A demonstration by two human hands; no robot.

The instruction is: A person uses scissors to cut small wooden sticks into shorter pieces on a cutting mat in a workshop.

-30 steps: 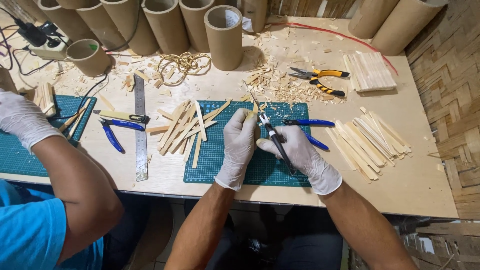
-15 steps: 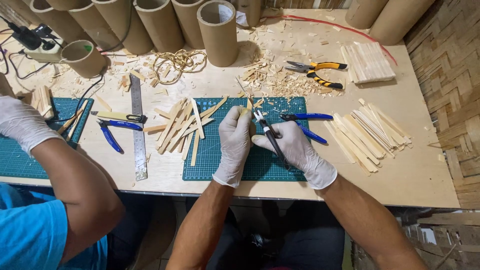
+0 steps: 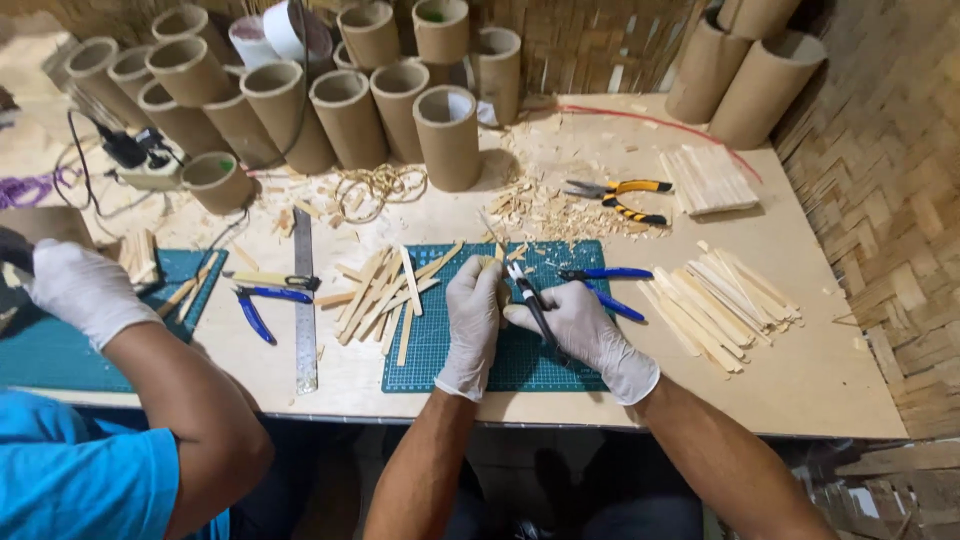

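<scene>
While the left hand [image 3: 472, 318] pinched a thin stick [image 3: 490, 268] near the mat's [image 3: 545, 365] far edge, right fingers [image 3: 560, 318] gripped the cutters [image 3: 528, 295]; gloved fingertips risked nicking.

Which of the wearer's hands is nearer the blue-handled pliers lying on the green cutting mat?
Right. The right hand sits just below-left of the blue-handled pliers, almost touching the handles; the left hand is farther left, across the green cutting mat.
</scene>
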